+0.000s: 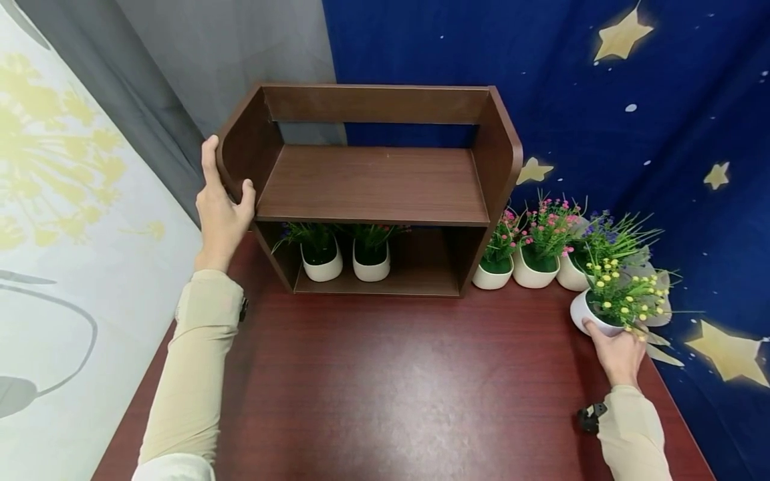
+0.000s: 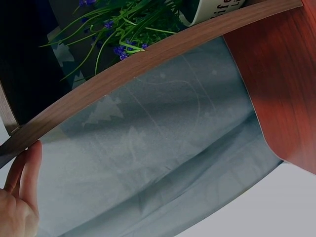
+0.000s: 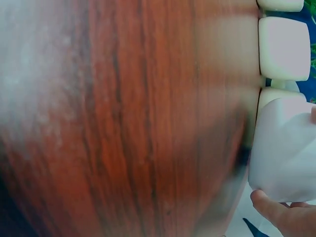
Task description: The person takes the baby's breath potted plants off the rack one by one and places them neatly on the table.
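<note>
A dark brown, two-tier wooden shelf [image 1: 385, 184] stands on a glossy reddish-brown wood-grain table [image 1: 421, 387]. The left hand [image 1: 222, 207] holds the shelf's left side panel near its front edge – thumb on the inner side, fingers laid along the outer face, with the panel between them.

Well to the right of the shelf, and farther forward than its base, the right hand [image 1: 618, 347] is clamped on a rounded white pot with green foliage and small yellow flowers [image 1: 619, 297], its thumb pressed against the pot's wall. Whether the pot's base touches the table cannot be told.

Between that pot and the shelf stands a row of three rounded white pots: one with pink flowers [image 1: 496, 270] just beside the shelf's right panel, a second pink-flowered one [image 1: 539, 267] next along, then a purple-flowered one [image 1: 571, 270] farthest from the shelf, close by the held pot.

On the shelf's lower tier, toward the left, sit two more white pots with green leaves [image 1: 323, 267] side by side; the left one shows purple flowers and – from the left wrist – dark lettering on its wall. Behind the shelf hang a plain grey curtain [image 1: 265, 53] and a deep blue curtain with yellow stars [image 1: 601, 120].
</note>
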{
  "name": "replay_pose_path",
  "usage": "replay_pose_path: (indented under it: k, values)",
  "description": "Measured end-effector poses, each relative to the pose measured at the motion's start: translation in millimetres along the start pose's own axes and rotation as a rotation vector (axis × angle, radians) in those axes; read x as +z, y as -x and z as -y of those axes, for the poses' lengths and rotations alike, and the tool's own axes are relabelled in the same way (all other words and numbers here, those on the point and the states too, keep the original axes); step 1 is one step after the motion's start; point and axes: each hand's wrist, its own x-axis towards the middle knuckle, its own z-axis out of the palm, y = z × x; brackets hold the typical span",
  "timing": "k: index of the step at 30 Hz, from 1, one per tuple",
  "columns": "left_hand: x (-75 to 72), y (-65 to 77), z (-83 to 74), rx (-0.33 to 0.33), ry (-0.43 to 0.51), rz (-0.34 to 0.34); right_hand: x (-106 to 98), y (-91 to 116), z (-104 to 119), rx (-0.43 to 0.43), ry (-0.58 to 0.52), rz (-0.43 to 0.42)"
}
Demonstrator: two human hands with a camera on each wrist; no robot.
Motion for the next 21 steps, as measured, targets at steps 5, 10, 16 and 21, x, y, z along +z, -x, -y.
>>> replay_pose_path:
  k: [5,10,16,21]
  values:
    - [0.2,-1.3,0.5,0.039,0.011,-0.003,-4,-4,-4,0.063,0.061,0.074]
    - [-0.7,-2.3,-0.6,0.04,0.016,-0.004,-6,-10,-6,0.083,0.108,0.114]
    - [0.1,0.2,1.1,0.001,-0.003,0.003,-10,-7,-7,0.111,0.11,0.165]
    - [1.2,0.7,1.6,-0.011,0.001,0.006,-15,9,-6,0.114,0.054,0.153]
